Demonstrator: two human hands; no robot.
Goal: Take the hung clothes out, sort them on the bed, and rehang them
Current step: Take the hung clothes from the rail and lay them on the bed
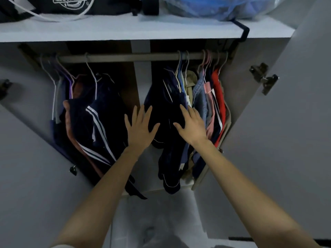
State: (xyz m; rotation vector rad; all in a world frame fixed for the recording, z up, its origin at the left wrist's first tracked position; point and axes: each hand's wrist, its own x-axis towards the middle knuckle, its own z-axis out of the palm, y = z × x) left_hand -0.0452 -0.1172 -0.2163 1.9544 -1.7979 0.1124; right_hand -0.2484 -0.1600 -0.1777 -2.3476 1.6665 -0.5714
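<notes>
Left hand (140, 127) and right hand (192, 125), both released with fingers straight and spread; right hand lay flat on a dark navy garment (166, 93), left hand at its left edge; further left hung a striped navy garment (93, 122); far right, a red garment (217, 90); all hung from the rail (125, 57); beyond, above, the shelf (143, 31).

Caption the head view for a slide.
Left hand and right hand, open, reach for dark navy garments on the grey wardrobe rail.
</notes>
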